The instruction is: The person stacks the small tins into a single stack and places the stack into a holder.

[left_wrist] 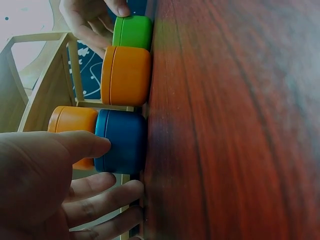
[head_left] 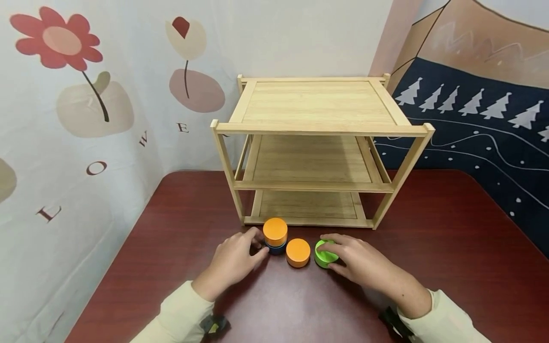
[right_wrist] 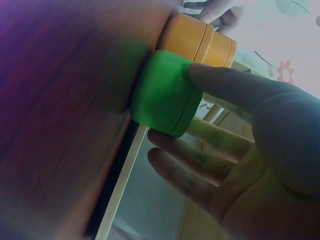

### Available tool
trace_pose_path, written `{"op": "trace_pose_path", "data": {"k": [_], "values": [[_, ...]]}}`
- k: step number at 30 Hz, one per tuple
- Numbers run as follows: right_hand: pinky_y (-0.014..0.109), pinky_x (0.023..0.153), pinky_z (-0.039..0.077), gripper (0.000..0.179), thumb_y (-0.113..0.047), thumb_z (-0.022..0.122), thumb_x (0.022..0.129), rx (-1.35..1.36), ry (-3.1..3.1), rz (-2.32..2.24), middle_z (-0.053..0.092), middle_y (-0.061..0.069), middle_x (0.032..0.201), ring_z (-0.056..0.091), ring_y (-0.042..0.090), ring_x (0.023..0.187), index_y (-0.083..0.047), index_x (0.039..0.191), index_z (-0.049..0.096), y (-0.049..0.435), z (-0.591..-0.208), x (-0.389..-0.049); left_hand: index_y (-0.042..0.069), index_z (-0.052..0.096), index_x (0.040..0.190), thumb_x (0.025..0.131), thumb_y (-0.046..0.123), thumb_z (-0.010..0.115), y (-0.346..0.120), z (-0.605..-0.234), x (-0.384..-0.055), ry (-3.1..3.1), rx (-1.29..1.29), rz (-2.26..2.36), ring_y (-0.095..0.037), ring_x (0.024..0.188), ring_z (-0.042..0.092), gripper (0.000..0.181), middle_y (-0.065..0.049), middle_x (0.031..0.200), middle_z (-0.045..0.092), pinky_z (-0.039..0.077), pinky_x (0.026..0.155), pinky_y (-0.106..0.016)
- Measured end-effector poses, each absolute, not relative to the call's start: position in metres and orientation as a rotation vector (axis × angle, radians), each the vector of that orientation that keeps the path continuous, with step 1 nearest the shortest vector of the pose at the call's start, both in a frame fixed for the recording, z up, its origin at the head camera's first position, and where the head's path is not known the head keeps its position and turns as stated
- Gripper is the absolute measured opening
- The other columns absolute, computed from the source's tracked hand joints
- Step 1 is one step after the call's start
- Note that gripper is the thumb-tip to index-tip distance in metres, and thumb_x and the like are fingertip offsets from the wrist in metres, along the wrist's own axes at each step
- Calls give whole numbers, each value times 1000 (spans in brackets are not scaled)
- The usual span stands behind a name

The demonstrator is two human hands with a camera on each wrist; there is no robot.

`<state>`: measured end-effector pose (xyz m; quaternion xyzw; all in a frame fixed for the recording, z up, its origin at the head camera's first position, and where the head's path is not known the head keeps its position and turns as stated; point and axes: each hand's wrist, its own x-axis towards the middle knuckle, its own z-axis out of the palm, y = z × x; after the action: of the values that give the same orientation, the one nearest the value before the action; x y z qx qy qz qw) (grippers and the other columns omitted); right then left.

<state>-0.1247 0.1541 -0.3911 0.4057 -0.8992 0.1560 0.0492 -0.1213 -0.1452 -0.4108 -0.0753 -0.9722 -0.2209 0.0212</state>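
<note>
An orange round lidded jar sits on top of a blue lidded jar, a stack of two on the table. Beside this stack my left hand has its thumb against the blue jar, with the other fingers loosely spread at its left side. A second orange jar stands on the table between the stack and a green jar. My right hand holds the green jar, thumb on the near side and fingers over and around the far side. The green jar appears to rest on the table.
Just behind the jars stands a three-tier wooden shelf, its lower front rail close to the stack. The dark red table reaches to printed cloth backdrops at the left and back.
</note>
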Motion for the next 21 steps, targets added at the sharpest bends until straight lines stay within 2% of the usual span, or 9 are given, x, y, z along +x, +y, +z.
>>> {"op": "trace_pose_path", "data": {"k": [21], "values": [[39, 87, 58, 35, -15, 79, 86, 1244, -2797, 468, 64, 13, 133, 68, 25, 113, -15, 120, 72, 152, -391, -124, 23, 65, 105, 88, 40, 73, -146, -412, -123, -3012, -244, -685, -14, 83, 67, 25, 13, 88, 68, 52, 69, -43]]}}
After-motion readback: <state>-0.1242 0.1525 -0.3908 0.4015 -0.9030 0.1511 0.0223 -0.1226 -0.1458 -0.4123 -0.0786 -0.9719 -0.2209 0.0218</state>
